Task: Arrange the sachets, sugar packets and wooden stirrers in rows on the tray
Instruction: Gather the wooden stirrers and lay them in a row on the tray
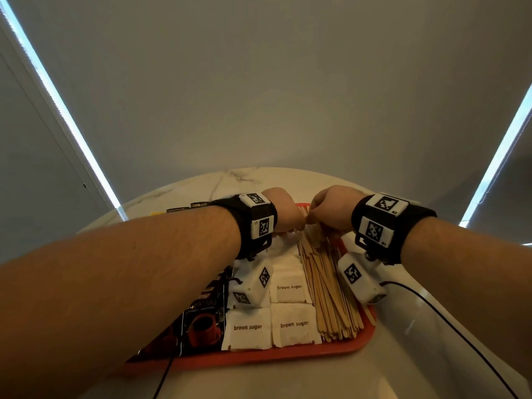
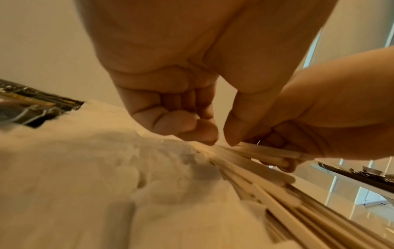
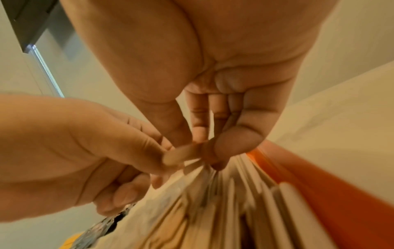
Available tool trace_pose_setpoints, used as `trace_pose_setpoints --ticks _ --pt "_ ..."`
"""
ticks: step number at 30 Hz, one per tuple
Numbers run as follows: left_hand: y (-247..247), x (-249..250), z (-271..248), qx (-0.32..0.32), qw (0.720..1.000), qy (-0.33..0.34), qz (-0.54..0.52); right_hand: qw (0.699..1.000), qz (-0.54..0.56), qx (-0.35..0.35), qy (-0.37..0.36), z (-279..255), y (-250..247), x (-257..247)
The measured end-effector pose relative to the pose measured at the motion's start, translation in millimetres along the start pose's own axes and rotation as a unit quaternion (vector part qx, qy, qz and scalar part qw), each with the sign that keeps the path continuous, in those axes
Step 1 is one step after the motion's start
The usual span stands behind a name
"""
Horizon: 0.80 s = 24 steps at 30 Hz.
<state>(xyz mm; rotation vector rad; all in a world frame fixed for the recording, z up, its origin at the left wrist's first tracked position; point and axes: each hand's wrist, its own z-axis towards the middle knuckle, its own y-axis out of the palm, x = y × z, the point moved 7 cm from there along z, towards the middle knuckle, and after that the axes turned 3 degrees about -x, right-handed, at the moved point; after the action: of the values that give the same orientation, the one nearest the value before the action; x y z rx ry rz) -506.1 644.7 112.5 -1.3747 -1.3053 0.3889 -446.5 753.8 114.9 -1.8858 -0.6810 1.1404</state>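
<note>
With both your left hand [image 1: 283, 210] and right hand [image 1: 331, 210] pinching the far ends of the wooden stirrers [image 1: 328, 286] lying right of the sugar packets [image 1: 290, 286] on the tray [image 1: 288, 354], uneven pulling could fan them over those packets.

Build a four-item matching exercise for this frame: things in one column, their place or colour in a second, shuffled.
Things:
1. brown sugar packets
2. wooden stirrers
3. dark coffee sachets
4. tray

Descriptions:
A. red, under everything
B. right strip of the tray, far ends pinched by both hands
C. left side, beneath the left forearm
D. white, middle rows

Pairs: 1-D, 2-B, 3-C, 4-A
</note>
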Motion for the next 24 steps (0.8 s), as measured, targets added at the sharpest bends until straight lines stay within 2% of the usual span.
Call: trace_pose_setpoints --ticks 3,8,11,20,24 --pt "0.8 1.1 0.6 -0.013 1.000 0.016 -0.011 1.000 0.022 -0.009 0.019 0.2 -1.5 3.7" --pt "11.0 2.9 0.7 -0.052 0.998 0.013 0.018 0.999 -0.019 -0.008 0.040 1.1 -3.5 8.3" --pt "12.3 4.3 1.9 -0.043 0.998 0.024 0.040 0.999 -0.006 -0.033 0.033 1.7 2.0 7.9" --pt "3.3 5.5 1.1 -0.017 0.997 0.072 -0.029 0.998 -0.038 -0.026 0.035 14.3 4.4 7.9" --pt "3.7 5.0 2.2 -0.027 0.993 0.090 -0.072 0.998 0.023 -0.027 0.055 18.8 2.5 16.4"
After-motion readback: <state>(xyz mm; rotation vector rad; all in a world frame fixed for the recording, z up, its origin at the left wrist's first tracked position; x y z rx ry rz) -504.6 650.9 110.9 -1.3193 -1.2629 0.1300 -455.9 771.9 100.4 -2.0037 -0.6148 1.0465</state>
